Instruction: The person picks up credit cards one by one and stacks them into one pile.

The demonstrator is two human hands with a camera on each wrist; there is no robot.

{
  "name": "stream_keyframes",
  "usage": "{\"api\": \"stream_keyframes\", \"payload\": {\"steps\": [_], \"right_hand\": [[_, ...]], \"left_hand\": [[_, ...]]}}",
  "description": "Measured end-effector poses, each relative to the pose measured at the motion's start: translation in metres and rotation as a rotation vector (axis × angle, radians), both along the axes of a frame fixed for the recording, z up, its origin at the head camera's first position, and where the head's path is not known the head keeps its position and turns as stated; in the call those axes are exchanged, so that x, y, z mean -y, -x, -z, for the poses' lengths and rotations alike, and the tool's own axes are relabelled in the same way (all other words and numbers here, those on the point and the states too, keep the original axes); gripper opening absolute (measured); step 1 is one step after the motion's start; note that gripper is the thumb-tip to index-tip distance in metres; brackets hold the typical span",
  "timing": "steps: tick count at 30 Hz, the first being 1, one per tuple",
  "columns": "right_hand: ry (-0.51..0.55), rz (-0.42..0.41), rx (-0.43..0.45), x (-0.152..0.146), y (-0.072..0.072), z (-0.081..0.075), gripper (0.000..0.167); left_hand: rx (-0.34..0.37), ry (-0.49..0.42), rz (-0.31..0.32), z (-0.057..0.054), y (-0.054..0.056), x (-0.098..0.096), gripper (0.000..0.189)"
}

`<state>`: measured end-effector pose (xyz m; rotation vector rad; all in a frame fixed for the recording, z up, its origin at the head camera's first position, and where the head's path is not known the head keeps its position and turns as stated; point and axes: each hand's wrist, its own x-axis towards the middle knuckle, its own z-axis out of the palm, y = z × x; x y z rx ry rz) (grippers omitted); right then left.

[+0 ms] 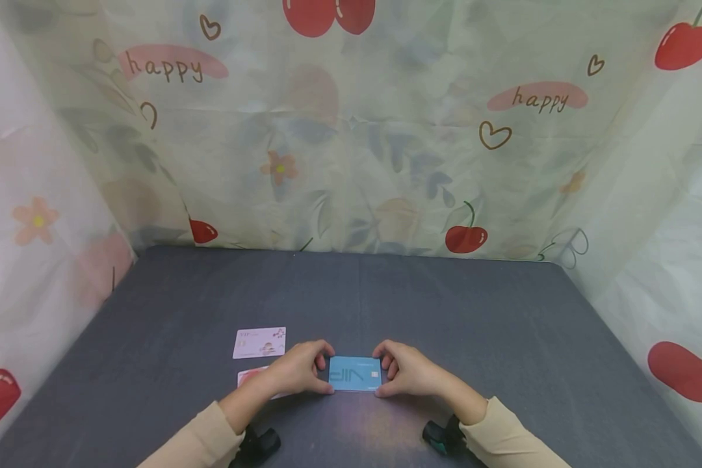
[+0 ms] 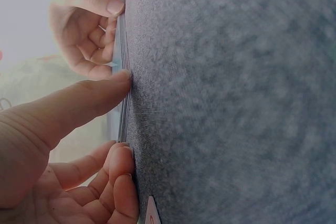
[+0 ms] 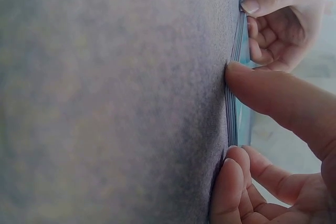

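A stack of cards [image 1: 354, 374] lies flat on the table, its top card light blue with "VIP" lettering. My left hand [image 1: 298, 368] grips the left end, thumb at the near corner and fingers at the far corner. At the right end, my right hand [image 1: 412, 370] holds it the same way. Several thin layers show along the edge of the stack [image 2: 124, 116] in the left wrist view. The right wrist view also shows the layered stack edge [image 3: 231, 114] between thumb and fingertips.
A pale pink VIP card [image 1: 260, 342] lies to the left of the stack. Nearer, a pink-red card [image 1: 247, 375] is partly hidden under my left wrist. A dark grey cloth [image 1: 474, 312] covers the table, and a printed curtain [image 1: 351, 143] hangs behind it.
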<state>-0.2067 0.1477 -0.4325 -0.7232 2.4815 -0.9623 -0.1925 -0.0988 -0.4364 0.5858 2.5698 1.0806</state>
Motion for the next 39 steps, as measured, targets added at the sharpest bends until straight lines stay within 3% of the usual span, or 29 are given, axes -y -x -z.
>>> {"api": "stream_keyframes", "payload": {"steps": [26,39], "right_hand": [[-0.002,-0.007,0.019,-0.0001,0.0005,-0.0001,0.053],[0.002,0.004,0.047,-0.0007,0.0030,0.0016,0.054]], "left_hand": [[0.010,0.010,-0.010,0.0015,0.0006,0.0004,0.052],[0.032,-0.023,0.014,-0.0020,0.0003,0.0028,0.057]]}}
